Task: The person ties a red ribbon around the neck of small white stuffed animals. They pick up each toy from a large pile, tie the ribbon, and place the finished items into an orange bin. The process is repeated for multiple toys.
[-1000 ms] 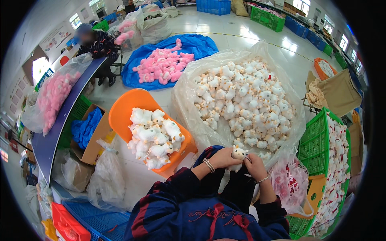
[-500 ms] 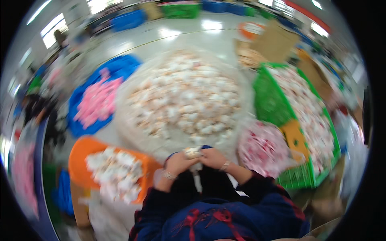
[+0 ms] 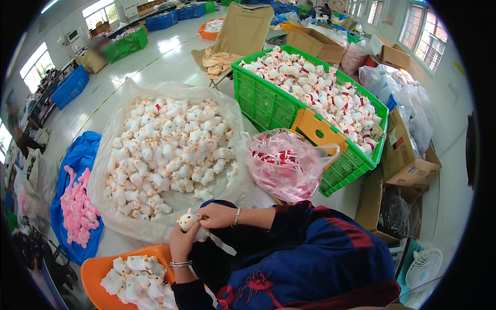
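Observation:
In my left hand [image 3: 181,243] is a small white plush animal [image 3: 186,221], its face turned up and its fingers wrapped round the body. My right hand [image 3: 218,215] pinches at the side of the toy's head, where a thin pale loop seems to show between the fingertips. Just beyond both hands, a big clear plastic sack [image 3: 111,206] lies spread open on the floor, heaped with similar white plush toys [image 3: 170,144]. By my left forearm stands an orange chair-like tub [image 3: 93,281] holding more white plush toys [image 3: 137,279].
Right of the sack sits a pink-tinted plastic bag [image 3: 289,181] of red and white pieces. Beyond it is a green crate [image 3: 258,103] full of white toys with red trim. Pink plush pieces [image 3: 80,206] lie on a blue sheet [image 3: 88,150]. Cardboard boxes [image 3: 408,155] and a fan [image 3: 423,268] stand right.
My view has swung to the right, so the sack and tub now sit further left. Both hands stay on the toy, whose face now shows clearly.

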`<state>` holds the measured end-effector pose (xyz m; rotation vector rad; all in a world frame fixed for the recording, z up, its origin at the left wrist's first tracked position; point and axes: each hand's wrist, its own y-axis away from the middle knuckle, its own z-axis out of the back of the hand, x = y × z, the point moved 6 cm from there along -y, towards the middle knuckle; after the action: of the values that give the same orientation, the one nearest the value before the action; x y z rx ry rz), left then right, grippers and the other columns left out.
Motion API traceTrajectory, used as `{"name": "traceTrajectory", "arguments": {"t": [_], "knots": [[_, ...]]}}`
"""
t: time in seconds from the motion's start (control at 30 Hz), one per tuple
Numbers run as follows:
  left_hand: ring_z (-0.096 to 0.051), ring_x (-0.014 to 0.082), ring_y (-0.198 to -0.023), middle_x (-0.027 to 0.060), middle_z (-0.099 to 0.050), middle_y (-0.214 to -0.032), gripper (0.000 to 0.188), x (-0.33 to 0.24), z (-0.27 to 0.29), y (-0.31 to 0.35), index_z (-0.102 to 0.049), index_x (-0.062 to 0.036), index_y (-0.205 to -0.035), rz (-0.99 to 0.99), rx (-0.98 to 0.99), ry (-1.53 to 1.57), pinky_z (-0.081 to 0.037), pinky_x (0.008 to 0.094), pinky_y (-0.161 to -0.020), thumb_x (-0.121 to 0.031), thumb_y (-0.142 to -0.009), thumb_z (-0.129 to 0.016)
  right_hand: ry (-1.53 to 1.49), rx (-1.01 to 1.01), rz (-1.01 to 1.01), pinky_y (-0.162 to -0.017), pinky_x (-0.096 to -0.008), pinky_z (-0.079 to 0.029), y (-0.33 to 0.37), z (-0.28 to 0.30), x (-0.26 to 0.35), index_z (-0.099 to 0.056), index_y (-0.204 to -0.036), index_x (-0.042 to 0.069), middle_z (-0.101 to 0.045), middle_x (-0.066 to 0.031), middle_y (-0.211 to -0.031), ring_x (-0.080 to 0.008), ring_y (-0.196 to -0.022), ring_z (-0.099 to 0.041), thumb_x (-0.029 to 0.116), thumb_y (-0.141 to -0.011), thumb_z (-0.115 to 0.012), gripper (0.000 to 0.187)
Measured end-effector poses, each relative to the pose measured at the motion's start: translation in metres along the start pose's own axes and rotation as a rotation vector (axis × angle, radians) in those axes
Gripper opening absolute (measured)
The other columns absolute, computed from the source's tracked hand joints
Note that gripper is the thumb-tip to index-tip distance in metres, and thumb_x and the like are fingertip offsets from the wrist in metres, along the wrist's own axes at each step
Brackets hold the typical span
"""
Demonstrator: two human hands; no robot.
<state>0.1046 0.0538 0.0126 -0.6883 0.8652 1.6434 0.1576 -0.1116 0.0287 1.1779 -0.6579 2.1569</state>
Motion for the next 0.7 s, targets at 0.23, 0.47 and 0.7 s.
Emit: {"name": "traceTrajectory", "arguments": {"t": [0.23, 0.47, 0.7], "knots": [[-0.071, 0.0293, -0.074, 0.0219, -0.071, -0.082, 0.052, 0.008, 0.004, -0.006, -0.07, 0.0076, -0.093, 0.037, 0.156, -0.057, -0.053, 0.0388, -0.066, -0.043, -0.086, -0.071, 0.126, -0.038, -0.097, -0.067, -0.0435, -0.05, -0.009, -0.008, -0.009, -0.064, -0.083, 0.002, -0.066, -0.0183, -0.076, -0.0357, -0.074, -0.066, 0.022, -0.083, -0.062, 0.02], [-0.066, 0.0208, -0.057, 0.0158, -0.067, -0.064, 0.045, 0.0, 0.007, -0.009, -0.071, 0.0059, -0.081, 0.097, 0.201, -0.134, -0.05, 0.0348, -0.057, -0.039, -0.086, -0.069, 0.327, -0.053, -0.168, -0.066, -0.0481, -0.05, -0.016, -0.012, -0.012, -0.063, -0.088, 0.002, -0.066, -0.0192, -0.077, -0.0385, -0.073, -0.065, 0.021, -0.087, -0.057, 0.02], [-0.065, 0.0251, -0.055, 0.0152, -0.065, -0.06, 0.04, 0.0, 0.008, -0.015, -0.071, 0.0007, -0.073, 0.02, 0.085, -0.227, -0.05, 0.0379, -0.056, -0.038, -0.082, -0.072, 0.527, 0.073, -0.189, -0.061, -0.051, -0.051, -0.031, -0.031, -0.024, -0.065, -0.092, 0.004, -0.067, -0.0189, -0.076, -0.0385, -0.072, -0.066, 0.022, -0.089, -0.053, 0.021]]}}
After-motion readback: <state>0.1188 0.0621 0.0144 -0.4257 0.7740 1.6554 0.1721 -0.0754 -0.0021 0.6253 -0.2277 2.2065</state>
